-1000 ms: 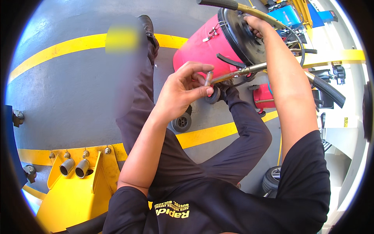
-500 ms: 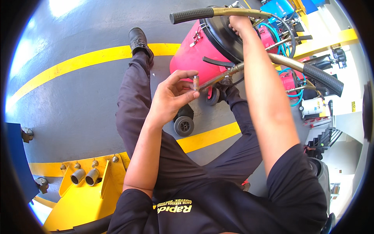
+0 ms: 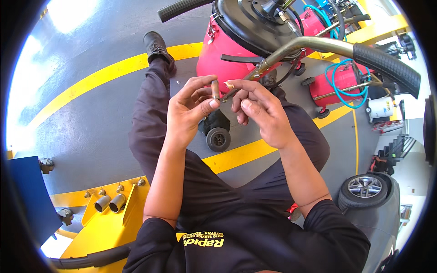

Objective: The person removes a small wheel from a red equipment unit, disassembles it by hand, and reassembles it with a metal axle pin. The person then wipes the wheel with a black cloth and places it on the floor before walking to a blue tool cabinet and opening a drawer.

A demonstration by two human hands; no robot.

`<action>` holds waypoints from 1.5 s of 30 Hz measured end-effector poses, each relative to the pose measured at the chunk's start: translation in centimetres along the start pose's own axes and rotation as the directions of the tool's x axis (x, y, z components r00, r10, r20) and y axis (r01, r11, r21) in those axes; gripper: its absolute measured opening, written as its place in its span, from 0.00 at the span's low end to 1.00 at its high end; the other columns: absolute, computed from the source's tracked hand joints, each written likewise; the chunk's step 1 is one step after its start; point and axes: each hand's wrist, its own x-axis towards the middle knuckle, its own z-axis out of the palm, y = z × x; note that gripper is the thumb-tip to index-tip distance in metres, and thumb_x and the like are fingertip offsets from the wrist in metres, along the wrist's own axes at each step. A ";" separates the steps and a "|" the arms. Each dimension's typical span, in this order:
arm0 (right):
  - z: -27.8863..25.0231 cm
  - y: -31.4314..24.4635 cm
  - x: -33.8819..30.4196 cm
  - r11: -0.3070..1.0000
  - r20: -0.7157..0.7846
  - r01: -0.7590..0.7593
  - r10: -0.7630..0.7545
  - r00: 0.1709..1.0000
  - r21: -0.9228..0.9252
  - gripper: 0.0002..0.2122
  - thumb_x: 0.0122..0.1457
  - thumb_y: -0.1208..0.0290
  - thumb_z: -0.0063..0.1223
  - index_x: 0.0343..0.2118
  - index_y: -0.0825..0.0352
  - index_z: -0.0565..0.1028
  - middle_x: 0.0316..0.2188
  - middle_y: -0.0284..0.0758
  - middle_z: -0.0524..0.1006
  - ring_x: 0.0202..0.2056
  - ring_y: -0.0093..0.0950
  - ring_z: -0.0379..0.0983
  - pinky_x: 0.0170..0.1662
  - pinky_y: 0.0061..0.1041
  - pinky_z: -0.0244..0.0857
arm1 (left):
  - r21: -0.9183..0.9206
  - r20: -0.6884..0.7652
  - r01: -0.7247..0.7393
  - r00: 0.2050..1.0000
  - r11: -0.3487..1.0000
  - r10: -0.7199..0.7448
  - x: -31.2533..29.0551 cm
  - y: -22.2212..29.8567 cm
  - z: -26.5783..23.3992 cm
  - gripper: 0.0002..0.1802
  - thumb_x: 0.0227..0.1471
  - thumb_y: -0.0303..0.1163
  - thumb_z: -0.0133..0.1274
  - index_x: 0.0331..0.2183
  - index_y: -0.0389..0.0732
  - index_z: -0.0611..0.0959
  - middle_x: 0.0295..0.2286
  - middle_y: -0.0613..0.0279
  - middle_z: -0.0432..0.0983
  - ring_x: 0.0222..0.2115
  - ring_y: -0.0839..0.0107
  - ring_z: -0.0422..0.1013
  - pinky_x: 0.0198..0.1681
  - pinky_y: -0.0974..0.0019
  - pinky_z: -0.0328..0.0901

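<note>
Between thumb and index finger, my left hand (image 3: 185, 111) pinches a short metal pin (image 3: 215, 89), held upright with brownish smears on it. My right hand (image 3: 267, 116) is just to the right, its index finger stretched toward the pin without touching it. A yellowish-brown dab that looks like grease (image 3: 229, 85) sits on that fingertip. The other right fingers curl loosely, with nothing seen in them. Beyond both hands stands a pink-red drum (image 3: 216, 61) with a black lid (image 3: 248, 29) and a brass-coloured handle bar (image 3: 284, 51).
The bar's black grip (image 3: 387, 63) juts out on the right. A wheel (image 3: 218, 139) rests on the grey floor between my legs. Near my left is a yellow steel bracket (image 3: 98, 236) with two short tubes. A smaller red drum (image 3: 334, 82) and a car wheel (image 3: 364, 187) are at right.
My right hand has come back from the drum's lid to beside the left hand, now with a dab on its index fingertip. My left hand still holds the pin. The view has shifted.
</note>
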 end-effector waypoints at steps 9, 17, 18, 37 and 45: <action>-3.2 1.2 -1.6 0.644 -0.009 0.370 -0.505 0.863 -0.670 0.24 0.57 0.83 0.56 0.58 0.60 0.75 0.35 0.36 0.73 0.33 0.32 0.73 0.39 0.29 0.69 | 0.021 -0.004 -0.038 0.999 0.999 0.038 0.2 -0.8 5.5 0.29 0.49 0.24 0.69 0.53 0.32 0.80 0.46 0.64 0.76 0.47 0.73 0.72 0.55 0.64 0.65; -6.9 1.4 -3.9 0.441 0.065 0.409 -0.612 0.788 -0.799 0.31 0.49 0.85 0.58 0.59 0.58 0.76 0.37 0.35 0.72 0.34 0.32 0.73 0.39 0.33 0.71 | 0.013 -0.026 0.021 0.999 1.000 -0.020 0.8 -1.8 9.5 0.29 0.50 0.20 0.67 0.54 0.32 0.79 0.44 0.64 0.78 0.45 0.73 0.74 0.53 0.66 0.68; -7.2 1.5 -4.1 0.465 0.052 0.417 -0.617 0.785 -0.781 0.31 0.49 0.86 0.58 0.59 0.58 0.76 0.38 0.36 0.72 0.34 0.33 0.73 0.40 0.33 0.71 | 0.013 -0.016 0.019 1.000 1.000 -0.018 0.8 -1.9 9.7 0.29 0.50 0.20 0.67 0.54 0.32 0.79 0.44 0.64 0.78 0.45 0.73 0.74 0.53 0.66 0.68; -7.8 1.9 -5.3 0.515 -0.018 0.400 -0.630 0.776 -0.758 0.33 0.49 0.84 0.58 0.61 0.53 0.74 0.36 0.35 0.71 0.34 0.34 0.71 0.40 0.34 0.68 | 0.001 0.016 0.007 1.000 1.000 -0.007 0.1 -2.1 10.4 0.30 0.50 0.21 0.68 0.54 0.32 0.77 0.47 0.59 0.78 0.48 0.70 0.74 0.54 0.65 0.68; -7.7 2.5 -5.4 0.504 0.000 0.436 -0.655 0.756 -0.746 0.35 0.48 0.85 0.58 0.63 0.52 0.72 0.38 0.36 0.72 0.36 0.35 0.71 0.40 0.35 0.69 | -0.067 0.000 0.030 1.000 0.997 -0.031 0.1 -2.0 11.1 0.30 0.50 0.22 0.68 0.55 0.32 0.77 0.47 0.58 0.78 0.48 0.70 0.74 0.54 0.65 0.68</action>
